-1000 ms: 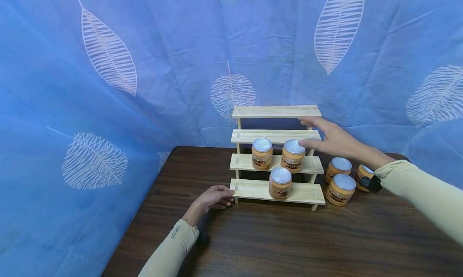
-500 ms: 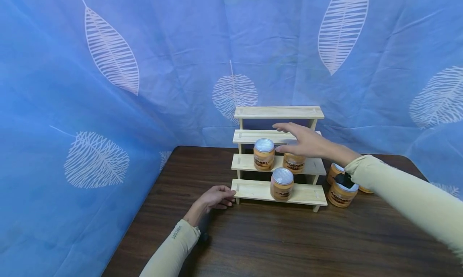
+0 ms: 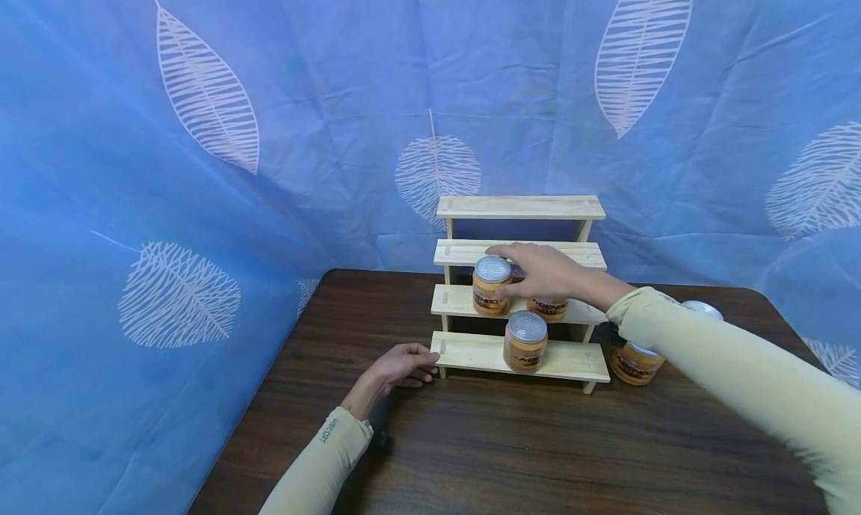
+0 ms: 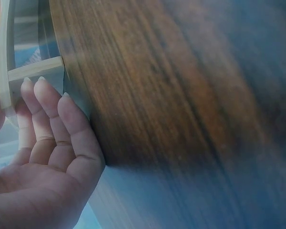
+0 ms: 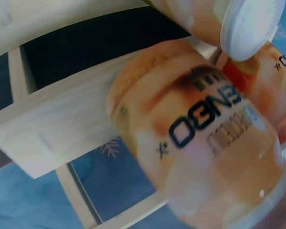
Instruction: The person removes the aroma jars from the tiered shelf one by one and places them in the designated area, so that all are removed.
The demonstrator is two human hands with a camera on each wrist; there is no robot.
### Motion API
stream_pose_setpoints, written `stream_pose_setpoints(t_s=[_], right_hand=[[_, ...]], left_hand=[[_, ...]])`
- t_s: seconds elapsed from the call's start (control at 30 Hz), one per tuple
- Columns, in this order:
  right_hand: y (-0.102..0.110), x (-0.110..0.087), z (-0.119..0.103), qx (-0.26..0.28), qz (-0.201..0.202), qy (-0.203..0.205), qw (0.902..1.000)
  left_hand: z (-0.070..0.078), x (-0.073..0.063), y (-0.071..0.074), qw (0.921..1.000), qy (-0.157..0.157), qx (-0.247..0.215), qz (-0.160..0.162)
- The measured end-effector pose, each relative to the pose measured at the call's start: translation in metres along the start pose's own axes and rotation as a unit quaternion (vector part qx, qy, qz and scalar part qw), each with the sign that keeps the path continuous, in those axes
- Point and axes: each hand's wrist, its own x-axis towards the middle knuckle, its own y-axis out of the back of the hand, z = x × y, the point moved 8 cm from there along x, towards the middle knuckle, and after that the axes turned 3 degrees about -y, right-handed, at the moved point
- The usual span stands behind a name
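A tiered wooden display stand (image 3: 464, 350) bears orange jars with silvery lids. My left hand (image 3: 402, 365) pinches the left end of its lowest shelf; in the left wrist view the fingers (image 4: 50, 119) curve beneath the wood. On the second tier from the bottom, my right hand (image 3: 548, 268) holds the left jar (image 3: 492, 276), thumb at its front and fingers behind it. The right jar (image 3: 548, 310) on that tier is partly hidden under this hand. Another jar (image 3: 525, 343) stands on the lowest shelf. A jar (image 5: 195, 133) fills the right wrist view, where little of the hand shows.
On the dark wooden table (image 3: 504, 448), right of the stand, are a jar (image 3: 635, 365) and a farther lid (image 3: 702, 308), partly covered by the right sleeve (image 3: 713, 358). A blue leaf-patterned cloth (image 3: 323, 164) hangs behind and to the left.
My right hand has moved left from above the right jar on the second tier and come down around the left jar. The left hand stays at the lowest shelf's end.
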Motion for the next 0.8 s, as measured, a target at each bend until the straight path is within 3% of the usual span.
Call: stream_pose_setpoints(t_s=[0.8], right_hand=[[-0.0093, 0.0103, -0.0013, -0.007, 0.003, -0.031, 0.9995]], left_hand=[[-0.0008, 0.0012, 0.0005, 1.0, 0.006, 0.005, 0.001]])
